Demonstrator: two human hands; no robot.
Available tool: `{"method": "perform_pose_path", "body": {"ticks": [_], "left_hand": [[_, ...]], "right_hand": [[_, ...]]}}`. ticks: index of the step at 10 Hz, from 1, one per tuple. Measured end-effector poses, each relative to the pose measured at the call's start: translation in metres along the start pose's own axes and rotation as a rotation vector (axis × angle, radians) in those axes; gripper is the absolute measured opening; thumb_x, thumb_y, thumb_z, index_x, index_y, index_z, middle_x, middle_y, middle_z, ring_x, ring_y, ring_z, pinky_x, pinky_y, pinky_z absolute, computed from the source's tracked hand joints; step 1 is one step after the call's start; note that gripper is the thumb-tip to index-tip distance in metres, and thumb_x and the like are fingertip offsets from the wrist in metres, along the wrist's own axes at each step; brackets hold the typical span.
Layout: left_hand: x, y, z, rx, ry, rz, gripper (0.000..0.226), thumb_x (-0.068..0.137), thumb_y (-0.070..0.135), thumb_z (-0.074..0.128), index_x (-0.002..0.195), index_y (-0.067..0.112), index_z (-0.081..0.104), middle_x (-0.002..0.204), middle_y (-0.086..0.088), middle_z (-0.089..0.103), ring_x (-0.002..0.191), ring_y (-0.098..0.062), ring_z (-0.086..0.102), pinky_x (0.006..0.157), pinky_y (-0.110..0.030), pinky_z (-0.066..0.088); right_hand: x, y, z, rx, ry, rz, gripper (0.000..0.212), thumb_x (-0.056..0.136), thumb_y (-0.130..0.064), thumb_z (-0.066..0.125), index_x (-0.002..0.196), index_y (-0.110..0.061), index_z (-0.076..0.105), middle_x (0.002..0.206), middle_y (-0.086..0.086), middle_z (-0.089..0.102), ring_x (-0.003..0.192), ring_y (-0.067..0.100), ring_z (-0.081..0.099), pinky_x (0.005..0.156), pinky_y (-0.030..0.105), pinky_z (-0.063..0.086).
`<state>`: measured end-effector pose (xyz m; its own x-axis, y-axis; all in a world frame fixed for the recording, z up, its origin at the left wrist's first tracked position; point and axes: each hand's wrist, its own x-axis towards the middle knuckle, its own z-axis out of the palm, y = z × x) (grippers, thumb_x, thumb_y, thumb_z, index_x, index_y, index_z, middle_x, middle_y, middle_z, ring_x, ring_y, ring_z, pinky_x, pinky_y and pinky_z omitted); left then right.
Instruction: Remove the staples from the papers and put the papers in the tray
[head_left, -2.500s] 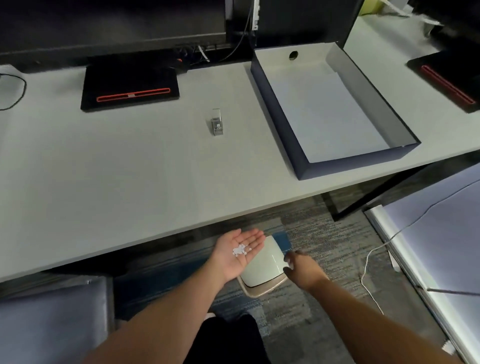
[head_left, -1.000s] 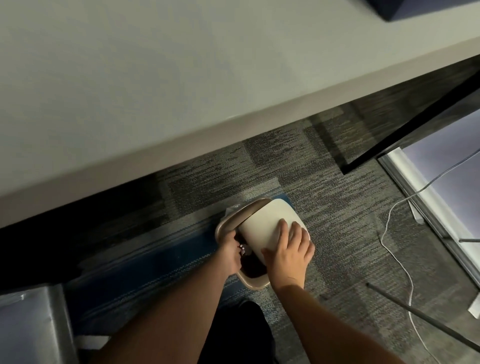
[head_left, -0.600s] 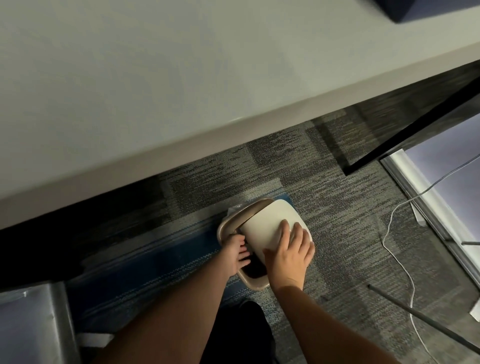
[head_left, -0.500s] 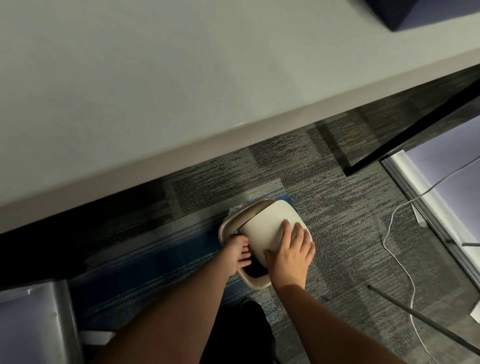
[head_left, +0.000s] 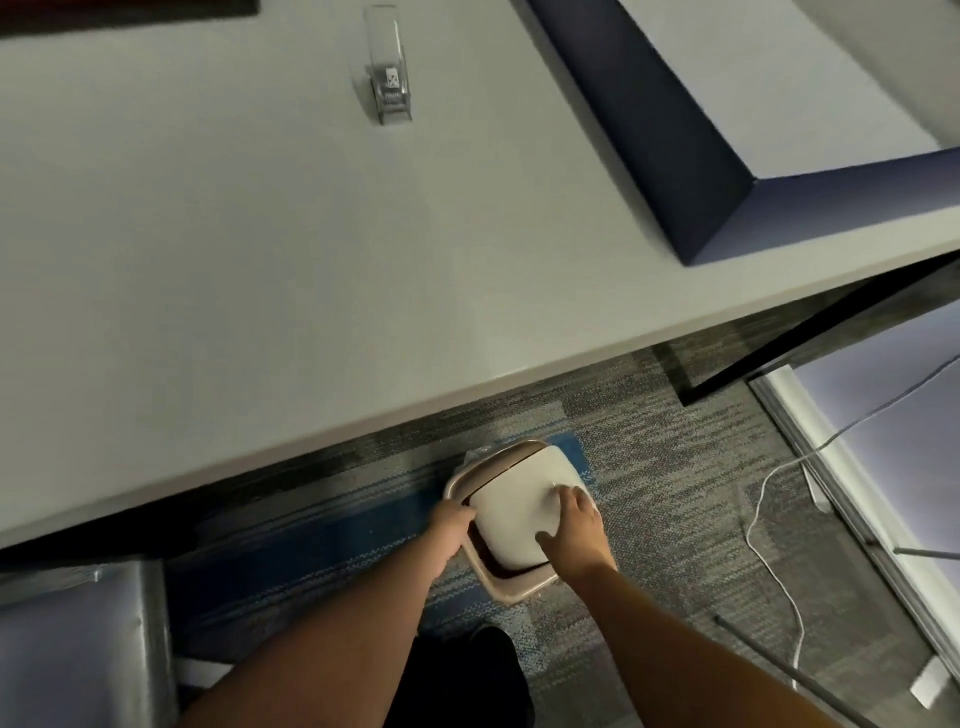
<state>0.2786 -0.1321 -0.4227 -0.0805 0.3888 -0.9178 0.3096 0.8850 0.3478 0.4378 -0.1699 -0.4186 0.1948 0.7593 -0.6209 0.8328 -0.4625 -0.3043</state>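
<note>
A beige waste bin (head_left: 511, 590) with a white swing lid (head_left: 514, 506) stands on the carpet under the desk edge. My right hand (head_left: 574, 525) lies flat on the lid, fingers apart, tilting it so a dark gap shows on the left. My left hand (head_left: 451, 519) is at that gap by the bin's left rim, fingertips hidden. No staples are visible. Up on the desk, the dark blue tray (head_left: 649, 119) holds white paper (head_left: 769, 78). A clear staple tool (head_left: 388, 83) lies left of the tray.
The grey desk (head_left: 260, 260) overhangs the bin. A black desk leg (head_left: 810, 338) runs at the right. A white cable (head_left: 769, 551) trails on the carpet right of the bin. A grey seat (head_left: 67, 639) sits at lower left.
My left hand carried the staples from an open palm down into the bin's gap and has drawn back to the rim. My view has lifted, showing the tray and staple tool again.
</note>
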Motion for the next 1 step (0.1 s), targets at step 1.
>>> {"method": "perform_pose_path", "body": {"ticks": [1], "left_hand": [[-0.0281, -0.0069, -0.0084, 0.224, 0.084, 0.133, 0.022, 0.098, 0.022, 0.044, 0.091, 0.012, 0.062, 0.069, 0.002, 0.05, 0.061, -0.01, 0.048, 0.055, -0.023, 0.035]], "right_hand": [[-0.0217, -0.0094, -0.0181, -0.04, 0.023, -0.07, 0.04, 0.085, -0.021, 0.053, 0.124, -0.01, 0.054, 0.127, 0.011, 0.052, 0.116, 0.029, 0.05, 0.095, 0.035, 0.045]]}}
